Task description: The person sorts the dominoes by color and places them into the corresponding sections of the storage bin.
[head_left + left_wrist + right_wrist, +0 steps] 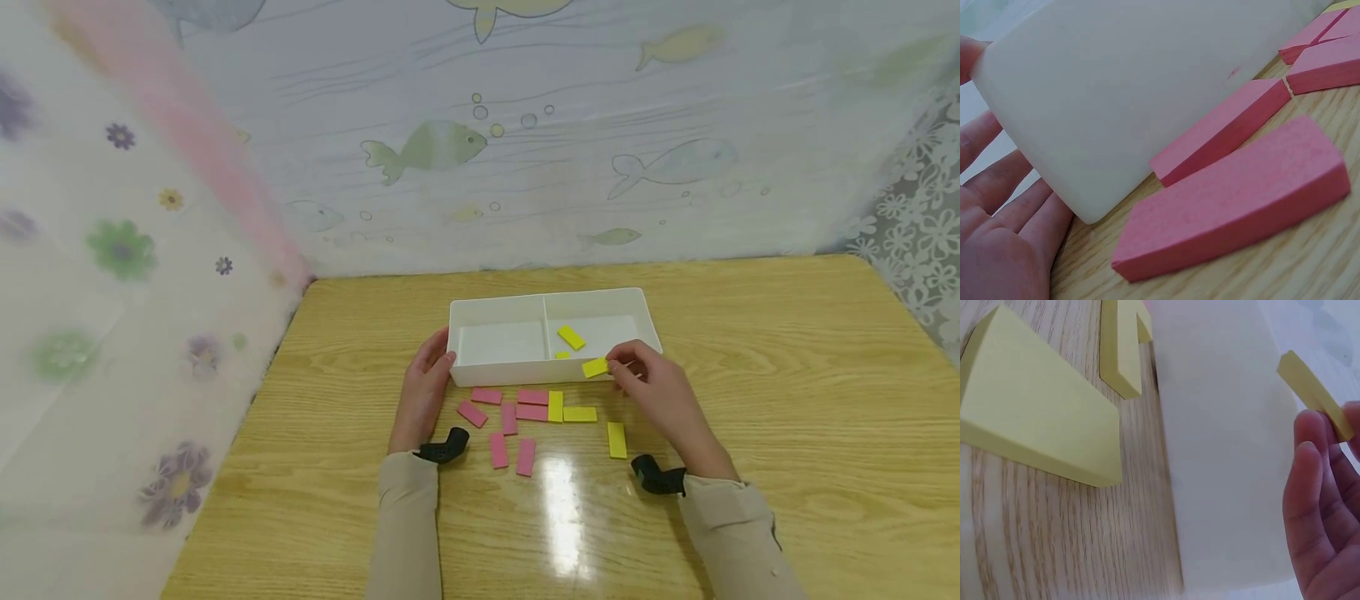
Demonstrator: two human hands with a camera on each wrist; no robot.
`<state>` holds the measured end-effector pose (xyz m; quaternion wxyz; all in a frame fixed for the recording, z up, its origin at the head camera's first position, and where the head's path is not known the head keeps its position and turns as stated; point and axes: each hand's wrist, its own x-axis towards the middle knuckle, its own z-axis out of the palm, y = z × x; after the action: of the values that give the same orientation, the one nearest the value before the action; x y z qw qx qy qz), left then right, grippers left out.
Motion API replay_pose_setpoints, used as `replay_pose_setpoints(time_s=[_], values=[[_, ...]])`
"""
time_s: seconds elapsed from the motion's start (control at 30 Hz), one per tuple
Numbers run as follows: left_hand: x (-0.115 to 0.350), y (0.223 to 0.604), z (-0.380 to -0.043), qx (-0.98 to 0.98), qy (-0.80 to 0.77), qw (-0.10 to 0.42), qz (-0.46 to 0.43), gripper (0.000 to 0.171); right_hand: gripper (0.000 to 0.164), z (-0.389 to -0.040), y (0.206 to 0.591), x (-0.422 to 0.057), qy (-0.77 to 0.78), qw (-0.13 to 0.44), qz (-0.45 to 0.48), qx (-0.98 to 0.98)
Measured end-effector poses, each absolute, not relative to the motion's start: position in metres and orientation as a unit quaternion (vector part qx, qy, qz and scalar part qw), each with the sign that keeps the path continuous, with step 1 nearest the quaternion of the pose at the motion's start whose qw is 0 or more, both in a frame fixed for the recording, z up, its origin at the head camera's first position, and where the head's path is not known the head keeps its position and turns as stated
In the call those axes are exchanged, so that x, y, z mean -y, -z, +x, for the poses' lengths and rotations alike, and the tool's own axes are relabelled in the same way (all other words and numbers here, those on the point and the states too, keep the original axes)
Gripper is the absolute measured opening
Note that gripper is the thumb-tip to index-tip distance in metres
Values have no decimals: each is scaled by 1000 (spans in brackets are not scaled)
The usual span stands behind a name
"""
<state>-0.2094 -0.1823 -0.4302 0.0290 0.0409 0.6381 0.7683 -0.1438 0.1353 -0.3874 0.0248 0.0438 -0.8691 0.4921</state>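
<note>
My right hand (656,387) pinches a flat yellow block (596,367) between thumb and fingers, over the front wall of the white two-compartment box (495,374). The right wrist view shows the yellow block (1313,394) sticking out from the fingertips (1307,459). Two more yellow blocks lie in the right compartment, one of them (572,337) in full view, the other (562,356) partly hidden by the front wall. At the box's left end, my left hand (425,387) rests against the outside with extended fingers, its thumb by the front corner.
Several pink blocks (498,450) lie on the wooden table (330,400) before the box, two touching an upright-lying yellow block (555,407). Another yellow block (580,414) adjoins it, and one (617,440) lies near my right wrist. A fish-patterned curtain (525,192) hangs behind.
</note>
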Motion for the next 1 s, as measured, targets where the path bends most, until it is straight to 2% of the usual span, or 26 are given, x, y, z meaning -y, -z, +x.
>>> replay_pose_setpoints(time_s=[0.5,1.0], values=[[183,429,-210,-639,-767,34,40,45,27,-143,389,-136,-514,88,34,852],[183,430,-209,-639,-768,31,42,49,29,-144,392,-137,-530,93,18,843]])
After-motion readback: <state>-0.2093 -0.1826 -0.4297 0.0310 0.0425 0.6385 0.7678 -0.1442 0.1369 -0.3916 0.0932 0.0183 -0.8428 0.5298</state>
